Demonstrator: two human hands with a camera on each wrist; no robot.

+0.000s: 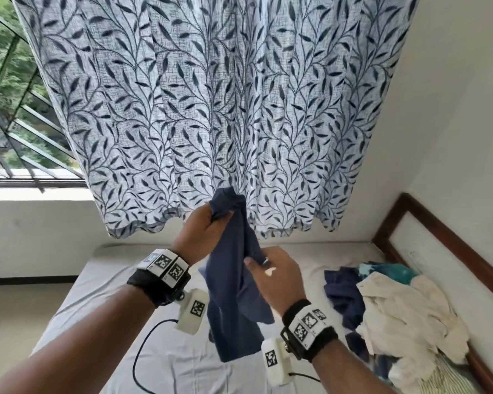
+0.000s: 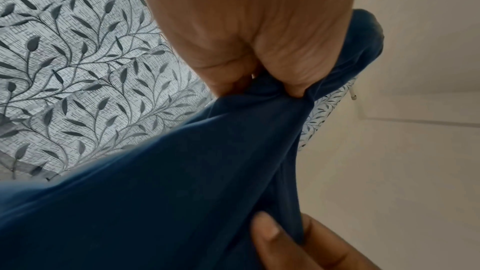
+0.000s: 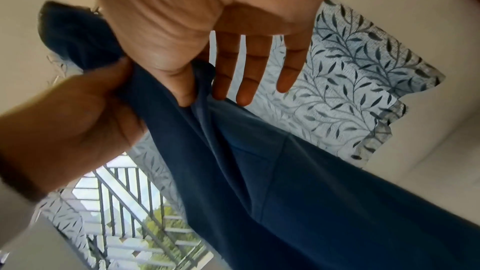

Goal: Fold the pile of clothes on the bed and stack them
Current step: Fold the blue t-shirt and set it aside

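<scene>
Head view: grey bed (image 1: 131,282) below, unfolded pile of clothes (image 1: 393,311) heaped along its right edge by the headboard, awaiting turns. Navy garment (image 1: 234,294) hanging above the bed's middle, probably lifted clear for shaking out and finding an edge. Left hand (image 1: 204,227) fisted round its bunched top; right hand (image 1: 273,275) pinching a fold lower down, remaining fingers (image 3: 246,69) extended. No legible brand or label; wristbands bearing only coded square markers.
</scene>
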